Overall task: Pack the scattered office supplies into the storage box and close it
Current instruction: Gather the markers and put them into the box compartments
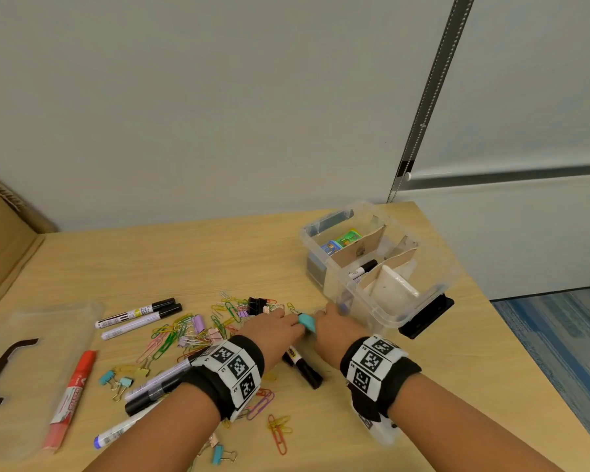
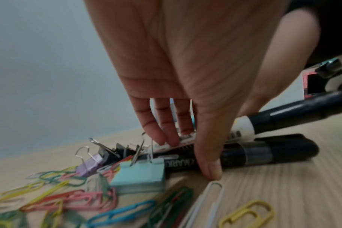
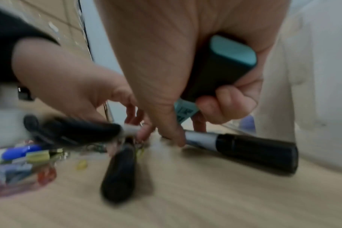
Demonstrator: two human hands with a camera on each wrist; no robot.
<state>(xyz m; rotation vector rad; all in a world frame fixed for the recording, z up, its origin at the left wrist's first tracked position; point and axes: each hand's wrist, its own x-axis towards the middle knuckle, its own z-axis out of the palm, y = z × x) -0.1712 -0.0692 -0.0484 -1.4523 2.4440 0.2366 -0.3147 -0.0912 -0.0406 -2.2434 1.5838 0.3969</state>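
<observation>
Storage box (image 1: 382, 303) holds a marker (image 1: 363, 269) and colourful packets (image 1: 341, 242)

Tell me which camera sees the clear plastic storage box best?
The head view: the whole clear plastic storage box shows, open, with its dividers. The right wrist view catches only a blurred wall of it; the left wrist view shows none.

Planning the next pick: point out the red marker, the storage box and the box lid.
red marker (image 1: 71, 392), head view, label on barrel.
storage box (image 1: 390, 321), head view, near clear wall.
box lid (image 1: 53, 321), head view, bare clear panel.

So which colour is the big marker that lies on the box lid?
Red marker, seen best in the head view.
</observation>
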